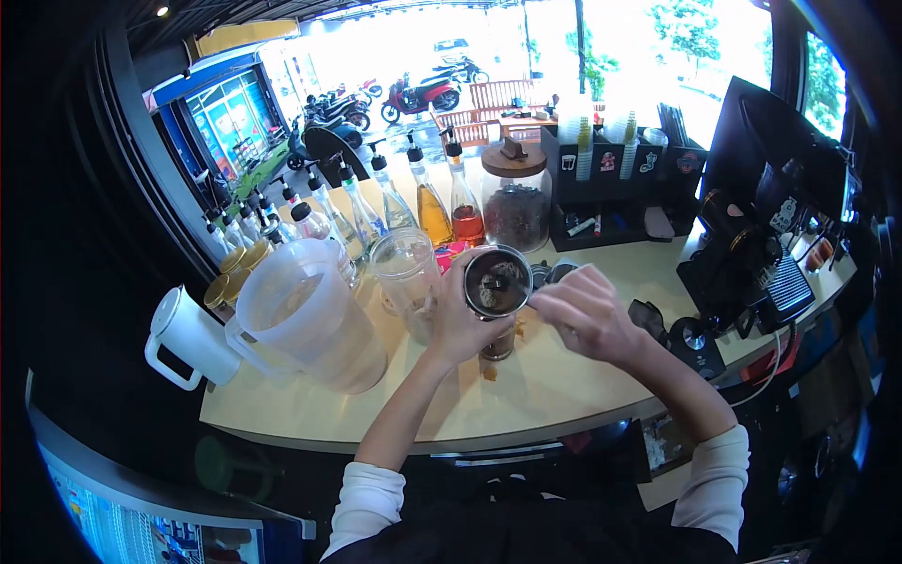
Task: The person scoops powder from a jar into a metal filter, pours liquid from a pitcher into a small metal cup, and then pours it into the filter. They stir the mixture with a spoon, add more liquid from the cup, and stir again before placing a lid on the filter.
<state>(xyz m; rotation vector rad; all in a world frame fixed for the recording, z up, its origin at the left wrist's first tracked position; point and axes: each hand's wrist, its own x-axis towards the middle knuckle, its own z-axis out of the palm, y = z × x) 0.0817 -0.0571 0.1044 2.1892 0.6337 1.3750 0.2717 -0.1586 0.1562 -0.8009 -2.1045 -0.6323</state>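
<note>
My left hand [460,320] is wrapped round a round, metal-rimmed vessel [496,282], seen from above, with brown grounds inside. Under it, the base of a clear glass [498,350] with brown contents shows above the counter. Just right of the rim, my right hand [592,315] is closed with bent fingers; I cannot tell what is in them. A tall clear plastic cup [402,263] stands directly left of my left hand. Small brown spills [489,373] mark the counter near the glass.
A frosted pitcher [305,320] and white kettle [193,338] stand left on the counter [432,404]. Several pump bottles [432,211] line the back beside a wooden-lidded jar [517,202]. A black cup rack [615,188], a small scale [693,340] and an espresso machine [752,254] are right.
</note>
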